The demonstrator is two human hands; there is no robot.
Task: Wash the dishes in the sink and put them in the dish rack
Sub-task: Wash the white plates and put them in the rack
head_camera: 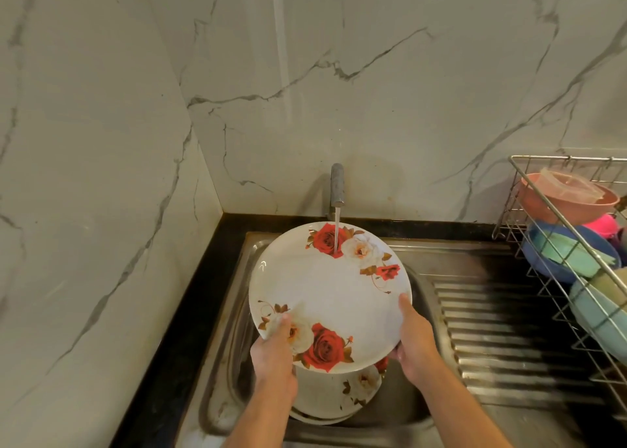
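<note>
The washing looks to be partway through. The wire metal dish rack (573, 230) at about 3 o'clock of the view already carries several coloured plastic bowls: a salmon-pink one (566, 200) at its top, a blue one (556, 257) below it, and a pale teal one (597, 308) lower again, so some pieces seem done. What is left, as far as can be seen, is the round white plate with red and cream roses (330, 295) now under the water, and at least one more rose-patterned white plate (342, 393) lying in the steel sink (417, 410) directly beneath it, toward 6 o'clock. Whether more dishes lie under that one cannot be told.

The held plate is above the sink basin, face up and tipped slightly, with its far edge at 12 o'clock under the grey metal tap (337, 189); a thin stream of water (336, 237) lands on the red rose near that far rim. I judge this to be the rinsing step.

The left hand (274, 352) grips the rim at about 7 o'clock of the plate, thumb laid on the upper face and fingers hidden beneath. The right hand (415, 342) grips the rim at about 4 o'clock, thumb on top along the edge, fingers curled under. Each grip is pinching the plate's rim. Both forearms reach up from 6 o'clock of the view.
</note>
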